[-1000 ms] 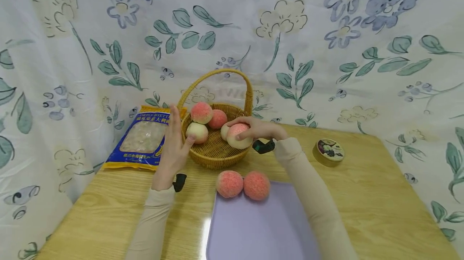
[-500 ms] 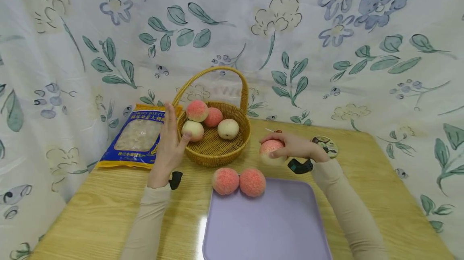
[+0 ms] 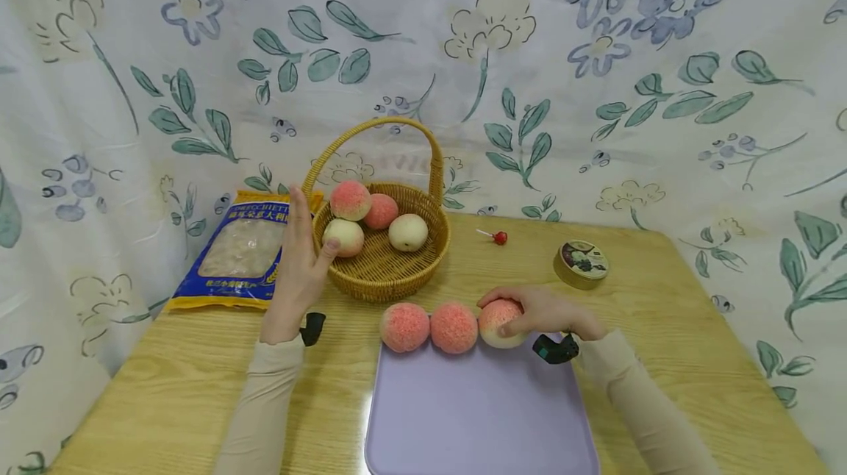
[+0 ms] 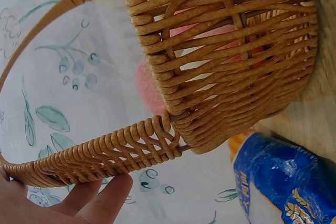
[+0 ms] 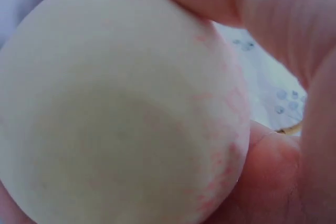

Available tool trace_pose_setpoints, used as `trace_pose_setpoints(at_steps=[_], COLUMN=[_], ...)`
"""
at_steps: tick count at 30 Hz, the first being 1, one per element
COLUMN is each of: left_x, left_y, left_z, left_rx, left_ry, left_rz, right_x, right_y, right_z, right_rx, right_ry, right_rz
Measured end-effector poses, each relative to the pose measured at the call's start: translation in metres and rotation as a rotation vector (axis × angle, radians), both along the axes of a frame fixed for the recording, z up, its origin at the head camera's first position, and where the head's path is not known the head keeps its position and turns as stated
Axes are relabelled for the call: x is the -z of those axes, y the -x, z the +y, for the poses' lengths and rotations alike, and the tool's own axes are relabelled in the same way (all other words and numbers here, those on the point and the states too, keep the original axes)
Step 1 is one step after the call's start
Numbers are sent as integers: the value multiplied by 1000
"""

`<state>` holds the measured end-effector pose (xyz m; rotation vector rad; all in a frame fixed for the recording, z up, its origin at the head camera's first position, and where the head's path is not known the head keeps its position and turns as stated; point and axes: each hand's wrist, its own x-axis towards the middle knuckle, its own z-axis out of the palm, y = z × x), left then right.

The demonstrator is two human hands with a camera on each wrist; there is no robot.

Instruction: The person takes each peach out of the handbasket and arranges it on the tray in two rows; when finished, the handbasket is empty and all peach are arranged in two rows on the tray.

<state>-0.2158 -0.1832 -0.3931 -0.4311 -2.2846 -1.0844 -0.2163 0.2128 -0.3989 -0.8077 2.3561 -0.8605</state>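
Observation:
My right hand [image 3: 539, 315] grips a pink-and-cream peach [image 3: 501, 324] at the far edge of the lilac tray [image 3: 479, 416], its thumb on the near side. In the right wrist view the peach's pale side [image 5: 121, 98] fills much of the picture. Beside it, two pink peaches [image 3: 405, 327] [image 3: 454, 327] sit in a row along that edge. My left hand [image 3: 299, 280] is held upright with straight fingers at the left side of the wicker basket [image 3: 387, 285]; in the left wrist view its fingers [image 4: 107, 198] are at the handle [image 4: 105, 153]. Several peaches [image 3: 408, 232] lie inside the basket.
A blue and yellow pasta bag [image 3: 241, 251] lies left of the basket, partly behind my left hand. A red lollipop [image 3: 500, 238] and a round tin [image 3: 581, 263] are on the wooden table [image 3: 688, 357] at the right. A floral curtain [image 3: 423, 41] hangs behind.
My right hand has lifted a peach out of the basket, carried it right, then brought it nearer to the tray's far edge beside the other two. My left hand has stayed at the basket.

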Motion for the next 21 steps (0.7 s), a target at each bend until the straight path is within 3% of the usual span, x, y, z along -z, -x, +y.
trace_pose_setpoints(at_steps=[10, 21], left_x=[-1, 2], left_y=[-1, 1], left_z=[-2, -1], left_rx=[-1, 12], left_ry=[-3, -9], left_rz=[14, 19], right_x=[12, 8], right_y=[-7, -9], right_z=[-5, -5], right_rx=[-53, -96], right_ry=[-14, -49], right_rz=[-25, -18])
